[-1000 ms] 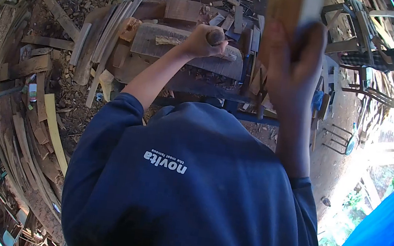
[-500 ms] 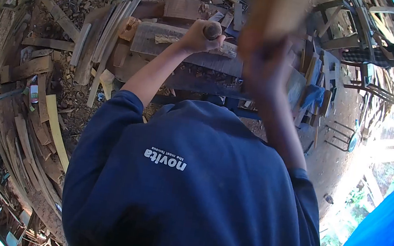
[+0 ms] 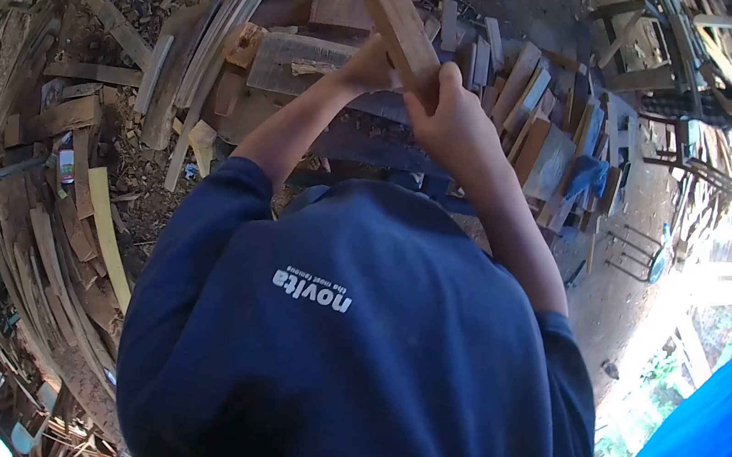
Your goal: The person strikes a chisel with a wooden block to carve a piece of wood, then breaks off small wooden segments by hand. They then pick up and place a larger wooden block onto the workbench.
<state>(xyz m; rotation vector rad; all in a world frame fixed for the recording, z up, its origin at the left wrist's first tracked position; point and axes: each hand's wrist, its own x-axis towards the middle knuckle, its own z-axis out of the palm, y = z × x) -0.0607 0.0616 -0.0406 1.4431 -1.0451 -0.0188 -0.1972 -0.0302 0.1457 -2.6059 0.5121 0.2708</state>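
My right hand is closed around the near end of a thick, squared wooden block, held like a mallet. The block slants up to the left and lies over my left hand. That hand is a closed fist; the round-ended handle of a chisel-like tool in it is now hidden under the block. Beneath both hands is a broad, dark wooden plank across the bench. A pale, rough strip of wood lies on it, left of the fist.
Several upright wood offcuts line the right of the bench, near a blue cloth. Long boards lean at the left. Chips litter the ground. Another person is at the far right, beside chairs.
My right hand has swung the wooden block down and left, from a blurred raised position to over the left fist. The left fist has stayed nearly in place; its tool's round end is now covered.
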